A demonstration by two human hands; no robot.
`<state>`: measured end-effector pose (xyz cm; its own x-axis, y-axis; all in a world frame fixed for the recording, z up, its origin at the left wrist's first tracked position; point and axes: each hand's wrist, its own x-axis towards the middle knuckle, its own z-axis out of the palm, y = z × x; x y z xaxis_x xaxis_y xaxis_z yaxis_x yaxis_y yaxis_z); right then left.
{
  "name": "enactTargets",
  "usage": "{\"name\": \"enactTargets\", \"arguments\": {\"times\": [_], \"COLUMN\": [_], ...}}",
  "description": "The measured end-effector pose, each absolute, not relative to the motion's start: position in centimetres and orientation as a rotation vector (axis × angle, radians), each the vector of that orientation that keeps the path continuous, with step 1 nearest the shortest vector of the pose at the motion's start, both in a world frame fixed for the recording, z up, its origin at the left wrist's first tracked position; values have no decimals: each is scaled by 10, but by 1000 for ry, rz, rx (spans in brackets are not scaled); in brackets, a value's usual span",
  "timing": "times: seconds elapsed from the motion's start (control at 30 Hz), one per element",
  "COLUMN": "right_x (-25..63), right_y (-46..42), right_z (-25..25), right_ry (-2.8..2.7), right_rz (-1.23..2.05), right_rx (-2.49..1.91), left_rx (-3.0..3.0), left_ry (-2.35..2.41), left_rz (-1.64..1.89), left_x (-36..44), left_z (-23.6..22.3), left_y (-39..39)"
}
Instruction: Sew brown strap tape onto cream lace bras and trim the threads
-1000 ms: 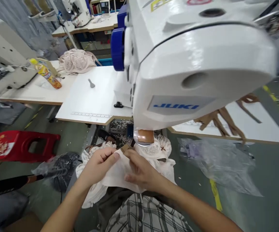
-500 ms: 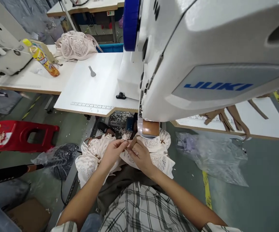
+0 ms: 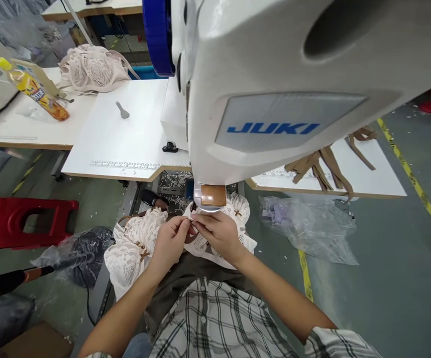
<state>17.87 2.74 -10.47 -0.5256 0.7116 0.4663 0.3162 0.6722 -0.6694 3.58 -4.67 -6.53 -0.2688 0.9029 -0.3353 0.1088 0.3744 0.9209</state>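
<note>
Brown strap (image 3: 190, 238) now downward, below hands (image 3: 223, 236)

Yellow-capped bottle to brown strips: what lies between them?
In the head view, the small grey tool on the white tabletop, then the sewing machine, lie between the bottle and the brown strips.

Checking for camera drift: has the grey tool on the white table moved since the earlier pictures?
No; the grey tool keeps its place beyond the ruler scale.
</note>
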Motion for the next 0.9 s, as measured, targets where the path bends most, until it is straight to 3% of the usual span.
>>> {"name": "enactTargets", "arguments": {"times": [0.23,0.37,0.5,0.6,0.77,0.9], "right_x": [198,248,291,295,295,332], "right_y": [40,139,267,314,299,217], "right_z": [-119,-109,-69,-42,-26,-25], "right_ry": [-2276,-2337,-2338,-2518,-2677,-2615], "right_rz": [594,441,285,290,243,224], "right_rx": [-632,-934,-1197,-1254,-1368,-1426], "left_rx": [1048,1128,1259,1156,875,815], "left_ry": [1754,1713,1672,1645,1686,1582], "left_rz": [959,861,767,770,770,848], "left_x": [37,32,44,44,14,27], "left_z": [-76,-82,-75,-72,-77,-58], "left_y": [-34,-28,-31,-44,-50,-36]}}
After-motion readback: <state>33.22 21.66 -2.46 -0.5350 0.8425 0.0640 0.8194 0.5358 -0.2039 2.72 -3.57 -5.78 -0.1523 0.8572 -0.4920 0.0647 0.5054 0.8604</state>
